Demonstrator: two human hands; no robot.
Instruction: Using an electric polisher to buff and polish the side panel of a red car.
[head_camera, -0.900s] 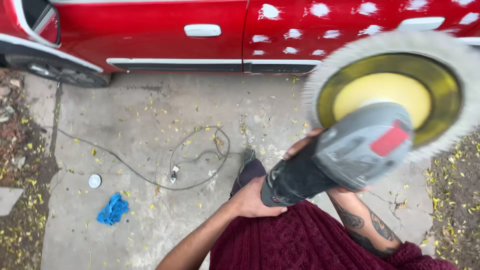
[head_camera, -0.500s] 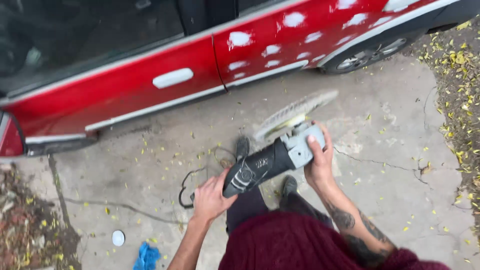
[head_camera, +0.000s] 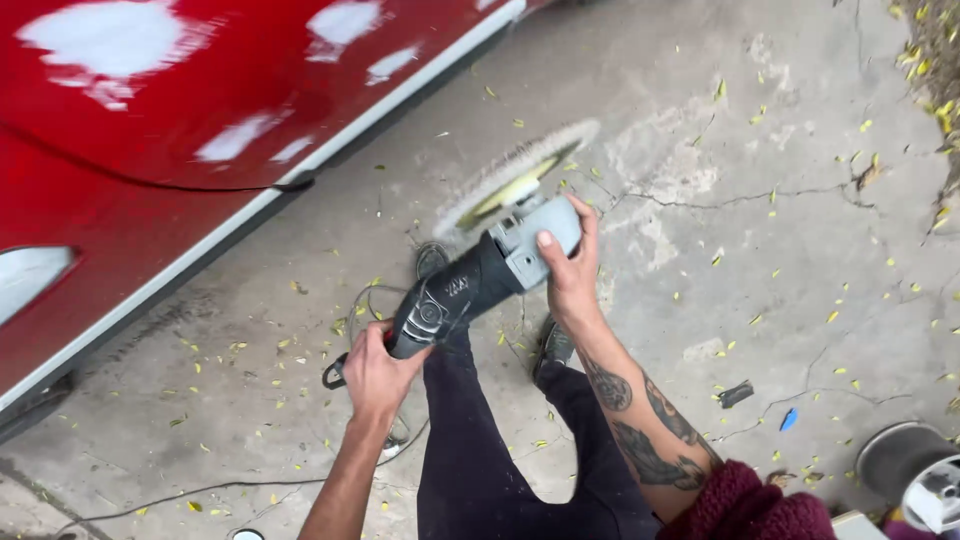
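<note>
Handheld electric rotary polisher (head_camera: 470, 285), black rear handle and grey gear head, held in the air over cracked concrete, body running diagonally from lower left to upper right. Round fluffy off-white wool polishing pad on a yellow backing plate (head_camera: 517, 178) sits at the far end, tilted nearly edge-on toward the red car panel, blurred. Left hand (head_camera: 375, 375) wraps the rear handle; right hand (head_camera: 572, 275) clasps the grey head.
</note>
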